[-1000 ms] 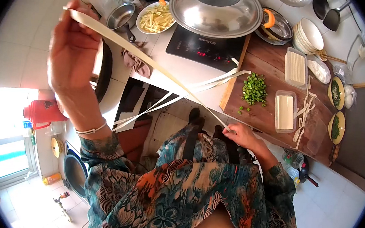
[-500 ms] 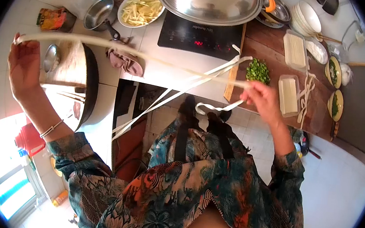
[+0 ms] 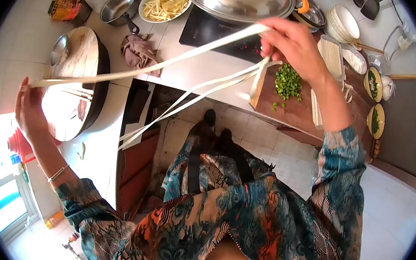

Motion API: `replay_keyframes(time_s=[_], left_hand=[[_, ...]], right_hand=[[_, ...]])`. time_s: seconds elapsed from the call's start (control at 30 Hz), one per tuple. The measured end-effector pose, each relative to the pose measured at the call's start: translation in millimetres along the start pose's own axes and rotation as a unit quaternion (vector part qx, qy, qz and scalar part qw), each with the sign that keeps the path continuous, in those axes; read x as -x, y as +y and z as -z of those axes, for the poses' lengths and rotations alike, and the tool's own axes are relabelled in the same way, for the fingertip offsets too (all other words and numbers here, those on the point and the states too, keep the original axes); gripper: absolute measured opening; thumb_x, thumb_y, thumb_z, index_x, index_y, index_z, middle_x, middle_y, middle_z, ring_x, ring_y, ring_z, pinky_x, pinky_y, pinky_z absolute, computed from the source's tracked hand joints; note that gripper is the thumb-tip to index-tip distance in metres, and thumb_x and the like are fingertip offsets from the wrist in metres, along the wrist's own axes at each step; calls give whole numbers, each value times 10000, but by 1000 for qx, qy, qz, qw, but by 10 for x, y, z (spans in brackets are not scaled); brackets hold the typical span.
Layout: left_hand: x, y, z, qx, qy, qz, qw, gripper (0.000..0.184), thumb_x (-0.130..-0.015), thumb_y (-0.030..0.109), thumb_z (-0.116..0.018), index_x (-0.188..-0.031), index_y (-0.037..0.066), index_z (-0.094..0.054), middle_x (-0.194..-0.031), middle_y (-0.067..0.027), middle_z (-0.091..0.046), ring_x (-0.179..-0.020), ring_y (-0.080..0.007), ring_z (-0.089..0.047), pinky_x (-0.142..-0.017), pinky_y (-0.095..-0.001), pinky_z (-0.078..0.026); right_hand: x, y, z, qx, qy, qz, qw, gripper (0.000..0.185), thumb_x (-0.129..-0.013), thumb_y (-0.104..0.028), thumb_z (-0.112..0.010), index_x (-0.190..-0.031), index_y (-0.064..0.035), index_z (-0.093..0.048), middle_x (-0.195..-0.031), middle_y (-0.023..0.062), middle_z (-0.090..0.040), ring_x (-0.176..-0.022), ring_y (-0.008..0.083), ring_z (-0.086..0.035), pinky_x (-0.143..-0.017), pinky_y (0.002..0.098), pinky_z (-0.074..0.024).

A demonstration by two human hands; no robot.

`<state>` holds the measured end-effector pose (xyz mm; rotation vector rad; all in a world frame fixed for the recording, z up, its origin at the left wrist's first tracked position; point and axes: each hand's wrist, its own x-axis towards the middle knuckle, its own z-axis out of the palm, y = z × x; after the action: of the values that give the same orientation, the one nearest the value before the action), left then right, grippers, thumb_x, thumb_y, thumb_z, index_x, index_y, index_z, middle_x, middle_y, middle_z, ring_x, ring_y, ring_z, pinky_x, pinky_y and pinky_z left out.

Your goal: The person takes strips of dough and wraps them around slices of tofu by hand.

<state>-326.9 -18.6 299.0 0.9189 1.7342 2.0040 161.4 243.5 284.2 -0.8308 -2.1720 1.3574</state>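
A long, pale dough noodle (image 3: 175, 54) stretches in the air between my two hands, rising to the right. At the left, my left hand (image 3: 32, 110) pinches one end of it above a round wooden board (image 3: 84, 45). My right hand (image 3: 294, 49) has its fingers closed on the other end, in front of the lidded pot (image 3: 244, 2) and over the cutting board's corner. Below it, thinner noodle strands (image 3: 191, 95) hang in a slack loop across the counter front. Chopped greens (image 3: 287, 81) lie on the wooden cutting board (image 3: 270, 98), beside my right wrist.
The pot stands on a black induction cooker (image 3: 209, 36). A plate of cut strips (image 3: 165, 3), a saucepan (image 3: 119, 7) and a cloth (image 3: 138, 52) are to its left. A container of dough strips (image 3: 330, 56), bowls (image 3: 343, 24) and small dishes of greens (image 3: 376, 121) stand right.
My right hand has moved up and left toward the pot, raising its noodle end. My left hand is lower, and the noodle's slope has reversed. The view has shifted slightly.
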Motion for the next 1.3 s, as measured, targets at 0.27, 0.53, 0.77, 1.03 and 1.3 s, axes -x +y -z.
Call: replay_keyframes(time_s=[0.27,0.53,0.77,1.03,1.3], left_hand=[[1084,17,-1183,-378,-160,-117,904,331,-822,79,-576,-1153,83,-581,-1060,-67,-582,-956,-148,-543,-728,-255,-481],[1339,223,-2430,52,-364,78,927,491,-787,40,-624,-1229,-69,-440,-1035,-103,-599,-923,-139,-561,-834,-251,-436],[1000,579,-2244,87,-317,61,943,266,-848,54,-545,-1085,-64,-556,-710,-59,-579,-657,-121,-560,-658,-239,-468],[381,1189,-1721,131,-324,-30,936,353,-927,95,-405,-1228,-87,-430,-770,-63,-540,-711,-150,-510,-839,-343,-448],[211,1310,-1099,134,-324,-41,936,329,-926,54,-379,-1208,-97,-454,-810,-104,-572,-759,-173,-540,-833,-333,-454]], right_hand=[[-354,-391,-491,115,-130,94,980,206,-813,-177,-541,-897,-6,-620,-678,73,-606,-573,98,-577,-526,269,-454],[-409,-811,-689,254,-113,232,932,233,-772,-213,-546,-885,-24,-620,-669,92,-597,-634,200,-565,-606,324,-437],[-213,-603,-541,-16,-238,65,969,226,-834,-231,-607,-908,-18,-621,-695,13,-618,-619,59,-566,-528,214,-426],[276,-9,-671,-166,-306,-101,932,192,-884,-154,-547,-959,8,-618,-709,32,-624,-631,73,-579,-529,198,-441],[442,371,-763,-246,-272,-154,918,198,-888,-128,-543,-1014,7,-615,-765,28,-624,-693,75,-584,-557,194,-463]])
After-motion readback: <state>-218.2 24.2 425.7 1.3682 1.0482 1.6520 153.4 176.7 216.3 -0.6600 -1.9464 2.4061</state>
